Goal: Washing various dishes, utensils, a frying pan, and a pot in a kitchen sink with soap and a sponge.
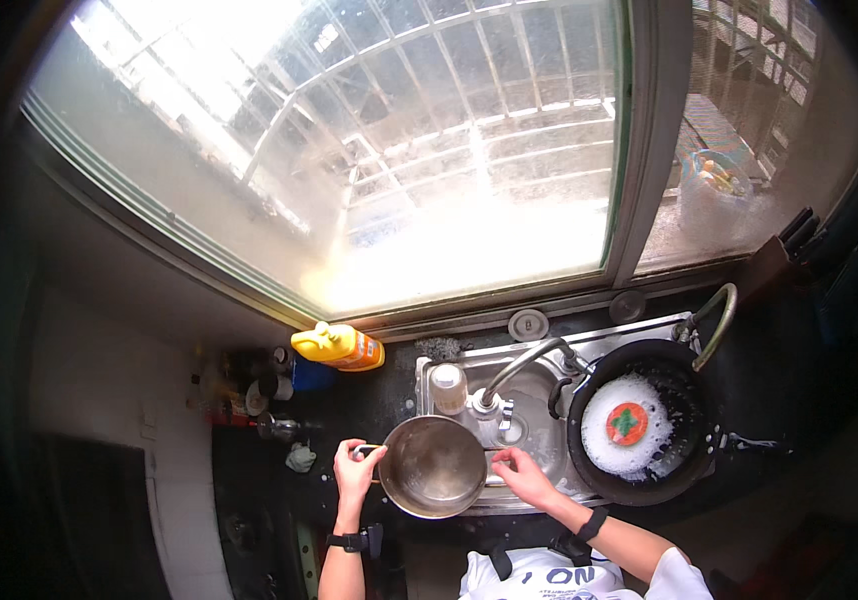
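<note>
A metal cooking pot [435, 466] is level over the left front rim of the sink, its bare, stained inside facing up. My left hand [356, 466] grips its left loop handle. On the opposite side, the fingers of my right hand [520, 475] curl around the right handle and hide its end. Behind the pot, the stainless-steel sink [545, 442] holds a clear container with a pale lid [448, 386]. A curved faucet [523, 361] reaches over the basin. To the right, a black wok [688, 469] contains white suds [601, 442] and a round red pad with a green leaf shape [627, 424].
A yellow detergent jug [339, 346] stands back left beside a steel-wool scrubber [438, 347]. A drain strainer [529, 325] lies behind the sink. The wok's handle [755, 444] sticks out rightward. Small jars [277, 388] and a crumpled cloth [300, 457] are left. A knife block [774, 262] stands far right.
</note>
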The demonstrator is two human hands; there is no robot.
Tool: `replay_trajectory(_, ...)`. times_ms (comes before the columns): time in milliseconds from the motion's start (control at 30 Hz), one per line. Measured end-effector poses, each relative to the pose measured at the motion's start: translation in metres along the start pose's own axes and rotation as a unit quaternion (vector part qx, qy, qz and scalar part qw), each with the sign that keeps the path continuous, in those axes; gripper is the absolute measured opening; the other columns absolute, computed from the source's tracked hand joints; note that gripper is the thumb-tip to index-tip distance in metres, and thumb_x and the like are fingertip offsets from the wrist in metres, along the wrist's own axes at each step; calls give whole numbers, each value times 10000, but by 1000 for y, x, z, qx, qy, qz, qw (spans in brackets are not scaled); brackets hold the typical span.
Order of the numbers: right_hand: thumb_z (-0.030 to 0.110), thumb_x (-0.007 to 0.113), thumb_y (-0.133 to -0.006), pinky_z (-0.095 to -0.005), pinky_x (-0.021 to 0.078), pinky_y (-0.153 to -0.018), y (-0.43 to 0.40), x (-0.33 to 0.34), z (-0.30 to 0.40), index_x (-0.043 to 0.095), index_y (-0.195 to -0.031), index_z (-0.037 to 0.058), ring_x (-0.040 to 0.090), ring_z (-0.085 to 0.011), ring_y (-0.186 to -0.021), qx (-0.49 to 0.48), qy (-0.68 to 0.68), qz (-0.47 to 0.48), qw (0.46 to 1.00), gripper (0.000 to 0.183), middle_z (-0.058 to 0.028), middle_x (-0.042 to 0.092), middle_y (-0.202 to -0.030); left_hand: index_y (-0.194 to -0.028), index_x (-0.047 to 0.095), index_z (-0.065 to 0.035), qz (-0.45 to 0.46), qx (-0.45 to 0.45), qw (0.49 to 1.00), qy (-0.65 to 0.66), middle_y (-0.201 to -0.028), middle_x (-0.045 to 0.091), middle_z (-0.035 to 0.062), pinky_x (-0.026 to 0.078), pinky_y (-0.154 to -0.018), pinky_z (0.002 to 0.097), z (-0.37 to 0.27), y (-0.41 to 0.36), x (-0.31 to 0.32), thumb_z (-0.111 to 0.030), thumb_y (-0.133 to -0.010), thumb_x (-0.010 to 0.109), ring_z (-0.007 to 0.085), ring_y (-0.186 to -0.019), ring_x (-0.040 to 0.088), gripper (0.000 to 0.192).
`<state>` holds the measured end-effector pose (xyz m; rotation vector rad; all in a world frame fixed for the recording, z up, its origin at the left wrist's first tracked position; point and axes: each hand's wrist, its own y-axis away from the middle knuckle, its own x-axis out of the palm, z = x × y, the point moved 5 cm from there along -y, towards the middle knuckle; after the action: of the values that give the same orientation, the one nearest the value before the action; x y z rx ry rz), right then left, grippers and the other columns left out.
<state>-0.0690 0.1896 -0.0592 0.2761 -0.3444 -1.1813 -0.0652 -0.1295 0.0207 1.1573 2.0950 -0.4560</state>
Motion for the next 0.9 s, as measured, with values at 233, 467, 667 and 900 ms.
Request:
replay_trajectory(233, 199, 598, -819, -289, 462, -664, 1, -3, -16, 564, -981, -25, 553, -143, -723, 5, -24, -44, 999, 279, -109, 601, -899, -869, 579, -15, 15, -28, 999, -14, -642, 494, -33, 390, -511, 225, 1, 11, 9, -291, -616, 829, 62, -558, 417, 451)
replay_trajectory(467, 198, 601, -818, -279, 449, -649, 11, -45, -13, 577, -966, -14, 546, -139, -710, -41, -41, -115, 992, 260, -92, 598, -816, -852, 577, -6, 68, -3, 997, 31, -637, 542, -9, 398, -497, 223, -28, 6, 48, -269, -634, 820, 59, -538, 448, 418)
replay_trajectory(667, 171, 599, -823, -262, 445, -614, 28, -85, 8, 567, -966, -9, 535, -117, -686, -38, -28, -177, 983, 232, -76, 587, -803, -869, 582, -16, 114, 12, 993, -1, -620, 473, -40, 372, -493, 212, -80, 14, 79, -295, -646, 812, 46, -550, 409, 425)
replay_trajectory(900, 132, 587, -833, -235, 438, -651, 37, -105, 20, 566, -947, -5, 521, -89, -726, -27, -97, -186, 977, 180, -35, 586, -813, -885, 568, -9, 133, 40, 990, -18, -595, 470, -19, 395, -493, 248, -97, 13, 99, -327, -658, 793, 72, -538, 443, 451)
